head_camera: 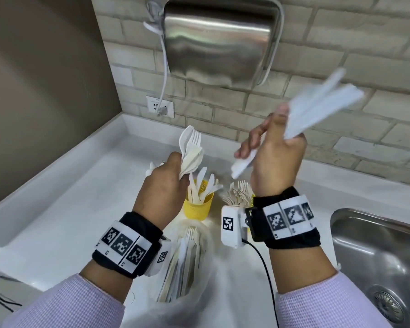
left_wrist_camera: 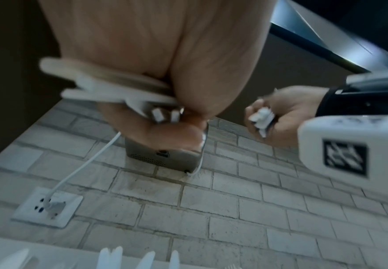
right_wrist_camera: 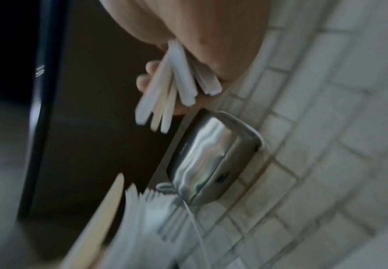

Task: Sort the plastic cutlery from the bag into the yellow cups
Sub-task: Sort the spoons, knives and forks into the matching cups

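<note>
White cutlery (head_camera: pixel 191 147), yellow cups (head_camera: pixel 198 207), blk/white-patterned wristbands (head_camera: pixel 126 246), lilac sleeves (head_camera: pixel 64 304).

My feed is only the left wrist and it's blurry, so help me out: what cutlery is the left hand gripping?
Observer: The head view shows the left hand gripping a bundle with fork tines and what looks like a spoon bowl pointing up.
Operator: Is a cup near it?
Observer: Yes, a yellow cup holding knives stands on the counter just beyond that hand.
Operator: Is the bag emptied?
Observer: No, the bag by the wrists holds more cutlery.
</note>
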Demonstrator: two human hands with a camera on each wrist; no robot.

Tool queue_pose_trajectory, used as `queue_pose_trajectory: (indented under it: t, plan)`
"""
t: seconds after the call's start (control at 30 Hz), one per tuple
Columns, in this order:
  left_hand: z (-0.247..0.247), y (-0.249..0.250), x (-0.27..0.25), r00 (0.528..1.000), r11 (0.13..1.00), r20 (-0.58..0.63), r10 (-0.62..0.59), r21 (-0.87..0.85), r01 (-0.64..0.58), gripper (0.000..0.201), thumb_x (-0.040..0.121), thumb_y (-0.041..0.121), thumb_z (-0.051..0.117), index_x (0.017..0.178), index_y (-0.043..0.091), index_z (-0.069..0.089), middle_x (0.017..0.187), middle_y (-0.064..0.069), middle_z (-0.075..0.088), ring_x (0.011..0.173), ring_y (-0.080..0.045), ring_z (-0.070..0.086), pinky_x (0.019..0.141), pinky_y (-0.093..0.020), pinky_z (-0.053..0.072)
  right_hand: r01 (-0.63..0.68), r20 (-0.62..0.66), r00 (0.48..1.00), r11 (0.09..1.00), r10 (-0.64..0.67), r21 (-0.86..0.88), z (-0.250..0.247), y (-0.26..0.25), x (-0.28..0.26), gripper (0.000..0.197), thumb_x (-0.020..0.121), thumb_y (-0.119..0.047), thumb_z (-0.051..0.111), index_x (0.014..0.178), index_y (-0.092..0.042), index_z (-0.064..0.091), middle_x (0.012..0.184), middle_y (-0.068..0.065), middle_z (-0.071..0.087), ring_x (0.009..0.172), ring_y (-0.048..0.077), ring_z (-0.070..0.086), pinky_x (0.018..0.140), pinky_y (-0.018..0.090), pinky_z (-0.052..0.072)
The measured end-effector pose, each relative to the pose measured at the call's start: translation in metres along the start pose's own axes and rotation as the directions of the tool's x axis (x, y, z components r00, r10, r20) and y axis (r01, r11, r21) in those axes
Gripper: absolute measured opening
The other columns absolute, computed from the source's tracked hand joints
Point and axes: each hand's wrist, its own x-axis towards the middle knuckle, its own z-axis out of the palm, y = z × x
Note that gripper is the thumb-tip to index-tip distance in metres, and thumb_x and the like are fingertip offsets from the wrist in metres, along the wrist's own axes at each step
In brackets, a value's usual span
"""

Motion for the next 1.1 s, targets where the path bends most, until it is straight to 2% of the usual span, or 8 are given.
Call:
queue_pose_trajectory:
  t: [0.1, 0.2, 0.4, 0.63, 0.77, 0.87, 1.0, 1.1]
  plan:
    - [0.000, 0.010, 0.001, 0.999, 0.997, -0.046, -0.021, 0.074, 0.025, 0.015, 0.099, 0.016, 0.052, 0.098, 0.018, 0.037, 0.074, 0.001, 0.048, 0.065, -0.037, 0.044, 0.058, -0.037, 0.031, 0.176, 0.285, 0.957, 0.881, -0.049, -0.439, -0.002, 0.013, -0.016, 0.033, 0.098, -0.042, 0.066, 0.075, -0.018, 0.061, 0.055, -0.007, 0.056, 0.045, 0.014, 0.052, 0.047, 0.026, 0.043]
    - [0.002, 0.015, 0.000, 0.999, 0.989, -0.049, -0.023, 0.143, 0.030, 0.016, 0.097, 0.014, 0.054, 0.109, 0.013, 0.043, 0.083, -0.007, 0.056, 0.072, -0.042, 0.056, 0.059, -0.037, 0.034, 0.237, 0.393, 0.920, 0.803, -0.003, -0.547, 0.001, 0.028, -0.029, 0.019, 0.091, -0.035, 0.076, 0.086, -0.018, 0.071, 0.069, -0.004, 0.071, 0.063, 0.009, 0.066, 0.057, 0.025, 0.050]
    - [0.002, 0.015, -0.001, 0.999, 0.972, -0.041, -0.009, 0.233, 0.018, 0.024, 0.096, 0.015, 0.054, 0.118, 0.013, 0.044, 0.085, -0.006, 0.055, 0.068, -0.036, 0.046, 0.058, -0.037, 0.033, 0.166, 0.182, 0.980, 0.846, -0.084, -0.506, 0.002, 0.035, -0.026, 0.015, 0.092, -0.025, 0.074, 0.083, -0.013, 0.071, 0.065, -0.005, 0.066, 0.065, 0.016, 0.064, 0.060, 0.027, 0.050]
    - [0.000, 0.014, 0.000, 0.999, 0.969, -0.032, -0.034, 0.242, 0.041, 0.023, 0.095, 0.016, 0.053, 0.115, 0.016, 0.041, 0.080, -0.002, 0.049, 0.065, -0.033, 0.039, 0.057, -0.037, 0.031, 0.158, 0.198, 0.978, 0.865, -0.070, -0.476, -0.003, 0.034, -0.022, 0.024, 0.097, -0.030, 0.069, 0.078, -0.018, 0.061, 0.060, -0.005, 0.056, 0.056, 0.016, 0.053, 0.054, 0.028, 0.042]
    - [-0.001, 0.016, -0.002, 0.999, 0.973, -0.016, -0.043, 0.228, 0.046, 0.023, 0.094, 0.014, 0.053, 0.114, 0.015, 0.041, 0.080, 0.003, 0.043, 0.065, -0.032, 0.039, 0.058, -0.037, 0.033, 0.191, 0.377, 0.926, 0.831, 0.024, -0.523, -0.001, 0.038, -0.029, 0.014, 0.095, -0.029, 0.070, 0.087, -0.018, 0.069, 0.071, -0.001, 0.069, 0.068, 0.018, 0.066, 0.062, 0.032, 0.052]
    - [0.000, 0.018, -0.003, 0.999, 0.973, -0.010, -0.038, 0.227, 0.039, 0.024, 0.094, 0.013, 0.054, 0.115, 0.014, 0.043, 0.079, 0.003, 0.042, 0.065, -0.033, 0.039, 0.058, -0.036, 0.032, 0.115, 0.221, 0.975, 0.878, -0.011, -0.465, -0.001, 0.043, -0.030, 0.020, 0.098, -0.025, 0.066, 0.080, -0.017, 0.063, 0.066, 0.006, 0.062, 0.062, 0.024, 0.059, 0.059, 0.032, 0.048]
    - [0.004, 0.018, -0.005, 1.000, 0.976, 0.008, -0.024, 0.215, 0.022, 0.023, 0.094, 0.012, 0.054, 0.115, 0.013, 0.043, 0.081, 0.004, 0.045, 0.067, -0.034, 0.043, 0.058, -0.037, 0.034, 0.061, 0.235, 0.970, 0.866, 0.066, -0.496, 0.005, 0.052, -0.035, 0.023, 0.092, -0.031, 0.067, 0.077, -0.013, 0.065, 0.060, 0.003, 0.061, 0.058, 0.024, 0.058, 0.057, 0.035, 0.048]
    - [0.005, 0.018, -0.005, 0.999, 0.977, 0.018, -0.030, 0.213, 0.026, 0.020, 0.095, 0.015, 0.052, 0.111, 0.018, 0.040, 0.077, 0.002, 0.048, 0.064, -0.035, 0.041, 0.057, -0.036, 0.033, -0.114, 0.026, 0.992, 0.956, 0.125, -0.270, 0.004, 0.056, -0.029, 0.021, 0.091, -0.027, 0.061, 0.075, -0.013, 0.063, 0.052, 0.004, 0.052, 0.047, 0.026, 0.049, 0.051, 0.039, 0.042]
